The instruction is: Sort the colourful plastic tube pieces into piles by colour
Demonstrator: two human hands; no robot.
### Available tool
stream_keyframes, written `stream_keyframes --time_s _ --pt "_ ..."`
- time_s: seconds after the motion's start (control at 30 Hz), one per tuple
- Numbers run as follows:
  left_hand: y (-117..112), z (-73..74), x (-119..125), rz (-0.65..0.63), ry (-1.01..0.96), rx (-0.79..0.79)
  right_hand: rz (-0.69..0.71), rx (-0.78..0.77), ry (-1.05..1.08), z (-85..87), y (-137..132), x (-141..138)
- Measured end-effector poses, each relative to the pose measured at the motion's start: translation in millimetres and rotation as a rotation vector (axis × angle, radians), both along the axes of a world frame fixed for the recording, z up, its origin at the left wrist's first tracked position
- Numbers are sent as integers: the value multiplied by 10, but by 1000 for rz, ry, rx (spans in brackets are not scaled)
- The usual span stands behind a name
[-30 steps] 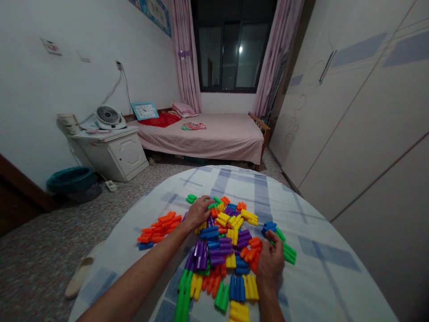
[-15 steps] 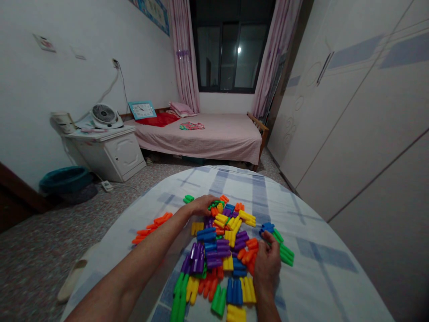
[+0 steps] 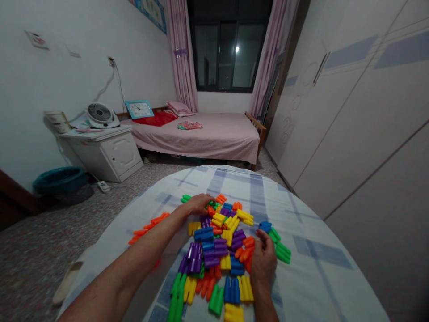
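Note:
A pile of plastic building blocks, tube-shaped and finger-like, lies across the table. At its far left edge, my left hand (image 3: 200, 205) has its fingers bent down onto a green block (image 3: 215, 205), with an orange block (image 3: 211, 210) close by; its fingertips are partly hidden. My right hand (image 3: 264, 261) rests at the pile's right side, fingers loosely curled and apart, with no block visible in them. Beside it are orange blocks (image 3: 245, 254), and just beyond its fingertips a blue block (image 3: 265, 226) and green blocks (image 3: 283, 253). Yellow blocks (image 3: 219, 219) and purple blocks (image 3: 195, 258) fill the middle.
A checked white-and-blue cloth (image 3: 321, 277) covers the round table. Separate orange blocks (image 3: 147, 228) lie left of my left forearm. Beyond stand a bed (image 3: 201, 143), a white cabinet (image 3: 124, 154) with a fan (image 3: 100, 114), a teal bin (image 3: 60, 180) and a wardrobe (image 3: 362, 134).
The view has shifted slightly to the right. My right fingertips have drawn a little left, away from the blue block. My left hand stays at the far end of the pile.

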State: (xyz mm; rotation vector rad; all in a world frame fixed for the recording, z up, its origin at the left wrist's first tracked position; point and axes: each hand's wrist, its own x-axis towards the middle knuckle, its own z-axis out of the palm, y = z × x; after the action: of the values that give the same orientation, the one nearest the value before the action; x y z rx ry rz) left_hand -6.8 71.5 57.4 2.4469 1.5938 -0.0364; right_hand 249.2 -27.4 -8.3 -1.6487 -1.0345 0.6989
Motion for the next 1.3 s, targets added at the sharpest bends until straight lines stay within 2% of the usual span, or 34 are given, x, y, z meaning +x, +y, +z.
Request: stream_keyframes --time_s 0.3,0.57,0.7,0.8,0.87,0.97,1.03,1.17,1.3 --pt "-69 -115 19 95 33 164 8 -6 6 38 -5 -7" --pt "-30 -204 -132 333 148 250 9 -13 4 74 -12 -17" --pt "-49 -220 -154 372 135 337 5 -31 1 78 -15 -23" --pt "-101 -208 -95 326 98 418 8 -19 -6 71 -11 -19" --pt "-137 -191 -37 220 55 434 8 -7 -4 62 -8 -14" --pt "-152 -154 67 43 -15 373 13 -2 -5 43 -3 -10" --pt "-113 -124 145 31 -65 339 14 -1 -2 31 0 -8" --pt "82 -89 294 104 -90 272 12 -4 4 10 5 -7" --pt "288 -138 383 23 -56 143 10 24 7 -4 14 -7"
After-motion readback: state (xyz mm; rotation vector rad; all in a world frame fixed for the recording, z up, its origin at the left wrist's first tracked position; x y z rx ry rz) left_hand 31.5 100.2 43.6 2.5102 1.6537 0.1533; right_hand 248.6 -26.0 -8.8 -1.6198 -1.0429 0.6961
